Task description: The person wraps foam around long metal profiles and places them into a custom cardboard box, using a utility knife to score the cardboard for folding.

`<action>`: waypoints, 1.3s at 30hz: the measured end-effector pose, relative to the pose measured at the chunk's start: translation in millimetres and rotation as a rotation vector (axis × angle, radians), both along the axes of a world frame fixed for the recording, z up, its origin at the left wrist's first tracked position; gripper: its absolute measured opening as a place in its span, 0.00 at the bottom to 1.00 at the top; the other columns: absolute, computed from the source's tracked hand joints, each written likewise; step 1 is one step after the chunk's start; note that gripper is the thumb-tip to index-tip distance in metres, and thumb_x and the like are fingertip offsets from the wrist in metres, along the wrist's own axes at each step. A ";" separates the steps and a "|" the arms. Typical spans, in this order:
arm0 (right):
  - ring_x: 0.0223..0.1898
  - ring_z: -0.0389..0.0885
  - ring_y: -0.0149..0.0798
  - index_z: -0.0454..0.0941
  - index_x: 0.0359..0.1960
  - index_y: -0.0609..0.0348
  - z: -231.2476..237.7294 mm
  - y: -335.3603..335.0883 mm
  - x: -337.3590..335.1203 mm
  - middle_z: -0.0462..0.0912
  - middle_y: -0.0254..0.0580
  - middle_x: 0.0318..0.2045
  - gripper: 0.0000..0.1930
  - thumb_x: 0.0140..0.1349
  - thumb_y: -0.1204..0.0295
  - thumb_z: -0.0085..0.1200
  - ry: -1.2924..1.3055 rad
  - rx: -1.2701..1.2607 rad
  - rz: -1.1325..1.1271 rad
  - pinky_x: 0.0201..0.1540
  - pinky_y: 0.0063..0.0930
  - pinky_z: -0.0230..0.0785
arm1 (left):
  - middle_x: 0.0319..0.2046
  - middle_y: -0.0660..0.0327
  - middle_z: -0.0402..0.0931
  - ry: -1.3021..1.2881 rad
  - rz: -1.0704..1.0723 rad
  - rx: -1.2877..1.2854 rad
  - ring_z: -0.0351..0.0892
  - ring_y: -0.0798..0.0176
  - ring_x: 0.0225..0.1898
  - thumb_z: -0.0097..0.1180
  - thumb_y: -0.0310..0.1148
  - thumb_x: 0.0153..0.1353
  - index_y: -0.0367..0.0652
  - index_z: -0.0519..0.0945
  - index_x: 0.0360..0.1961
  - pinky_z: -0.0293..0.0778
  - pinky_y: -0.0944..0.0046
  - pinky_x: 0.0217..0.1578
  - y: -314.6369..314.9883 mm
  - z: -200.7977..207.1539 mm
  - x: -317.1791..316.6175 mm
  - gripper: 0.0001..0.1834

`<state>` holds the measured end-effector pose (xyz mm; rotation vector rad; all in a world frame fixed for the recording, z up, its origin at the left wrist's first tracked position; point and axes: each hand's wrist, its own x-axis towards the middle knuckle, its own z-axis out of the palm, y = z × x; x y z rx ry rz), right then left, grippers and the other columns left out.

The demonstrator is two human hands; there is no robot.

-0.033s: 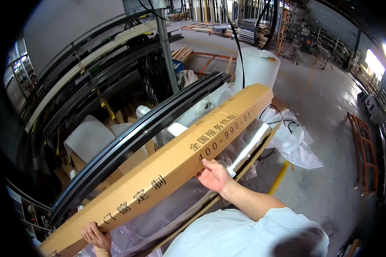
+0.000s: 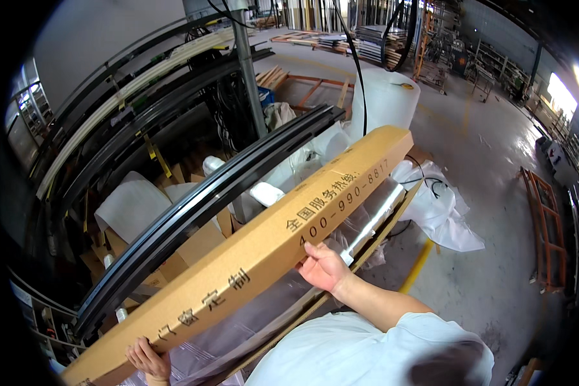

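A long brown cardboard box (image 2: 264, 248) with black printing slants across the view from lower left to upper right. Near its lower left end, my left hand (image 2: 149, 361) is closed on the near edge, fingers over the top face. My right hand (image 2: 325, 267) grips the same edge around the middle, thumb up against the printed side; its other fingers are partly hidden under the box. Below the box lie clear plastic film (image 2: 238, 325) and the edge of an open cardboard piece (image 2: 392, 222).
Long black profiles (image 2: 202, 201) run beside the box on its far side, with cardboard scraps and white foam sheet (image 2: 132, 204) beyond. A large white roll (image 2: 386, 106) stands past the far end. Crumpled plastic (image 2: 447, 215) lies on the floor; an orange frame (image 2: 545, 225) is at right.
The box has shifted very slightly to the right, and both hands have moved a little with it, keeping their grip.
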<state>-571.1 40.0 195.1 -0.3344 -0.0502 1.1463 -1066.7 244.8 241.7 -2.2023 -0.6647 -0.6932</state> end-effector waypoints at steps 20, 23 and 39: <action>0.65 0.75 0.52 0.69 0.65 0.58 -57.4 -59.3 -45.0 0.75 0.49 0.64 0.22 0.70 0.74 0.42 0.202 -0.572 0.189 0.72 0.59 0.59 | 0.46 0.36 0.77 0.007 -0.069 -1.280 0.73 0.32 0.52 0.50 0.36 0.65 0.28 0.77 0.51 0.70 0.48 0.57 67.8 -48.8 168.0 0.21; 0.64 0.76 0.53 0.69 0.65 0.57 -49.8 -53.6 -42.9 0.76 0.46 0.63 0.21 0.71 0.74 0.45 0.020 -0.773 0.245 0.70 0.64 0.60 | 0.48 0.33 0.81 0.138 0.199 -1.623 0.76 0.31 0.57 0.43 0.45 0.70 0.29 0.81 0.49 0.71 0.48 0.58 97.1 -90.3 153.7 0.27; 0.63 0.77 0.58 0.39 0.71 0.88 -75.5 -40.3 11.7 0.73 0.75 0.63 0.52 0.72 0.47 0.54 -0.657 -1.451 -0.067 0.64 0.41 0.71 | 0.33 0.36 0.80 0.207 0.186 -1.198 0.79 0.31 0.38 0.44 0.42 0.69 0.32 0.77 0.32 0.73 0.37 0.43 36.1 -85.6 82.4 0.21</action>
